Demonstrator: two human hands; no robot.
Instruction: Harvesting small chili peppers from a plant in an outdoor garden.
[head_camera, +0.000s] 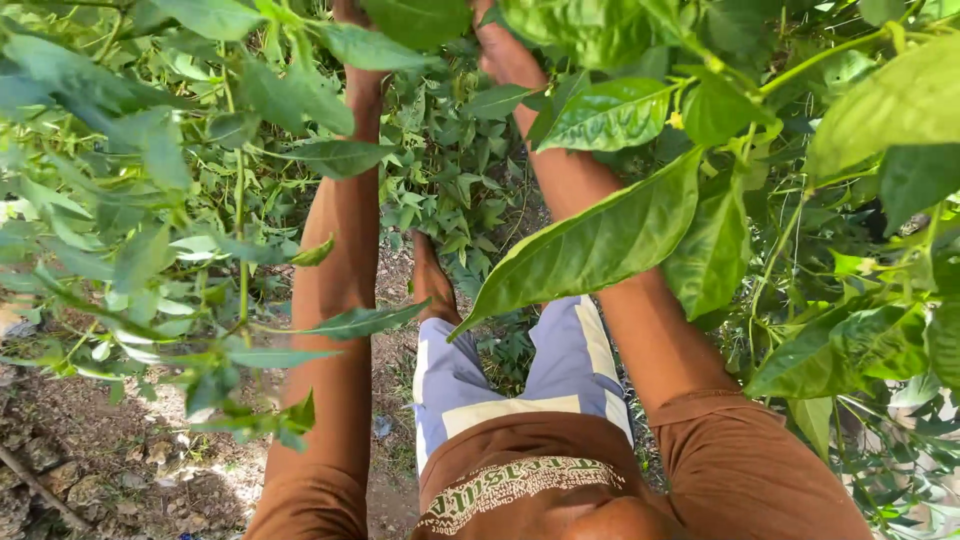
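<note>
- A brown short-sleeved cotton shirt covers the torso; its fabric is plain and matte, with a band of pale, ornate lettering printed across the chest.
- The brown left sleeve ends above the elbow with a folded hem.
- The brown right sleeve is wider and ends in a stitched hem at the upper arm.
- Both forearms are bare: no watch, bracelet or glove shows.
- Pale blue-grey shorts with broad cream-white stripes, one crosswise and others lengthwise, cover the thighs.
- One bare foot shows below the shorts, without shoe or sandal.
</note>
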